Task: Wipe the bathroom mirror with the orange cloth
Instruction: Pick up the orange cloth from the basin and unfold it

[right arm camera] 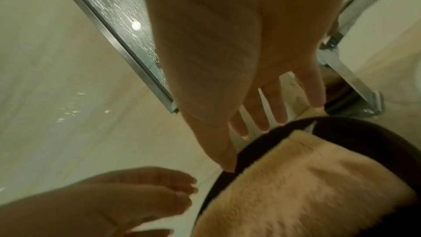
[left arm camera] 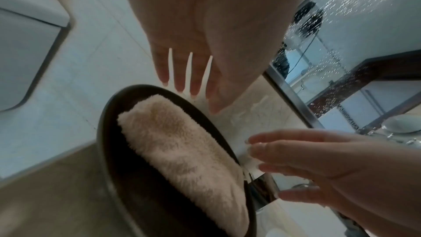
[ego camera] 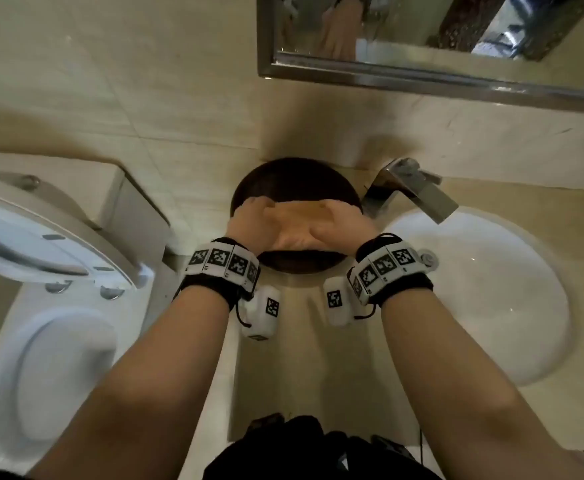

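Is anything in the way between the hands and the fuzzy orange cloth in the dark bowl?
Nothing visible is. The folded fuzzy orange cloth lies uncovered in the round dark bowl, and the left hand and right hand are right over it with straight fingers.

The orange cloth (left arm camera: 180,152) is fluffy and folded into a long roll, lying inside a dark round tray (left arm camera: 109,159). The bathroom mirror (ego camera: 457,32) hangs on the wall above, its glass covered with water drops.

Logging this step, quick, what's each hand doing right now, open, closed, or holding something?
Left hand: open, fingers straight above the orange cloth, holding nothing.
Right hand: open, fingers straight above the cloth, holding nothing.
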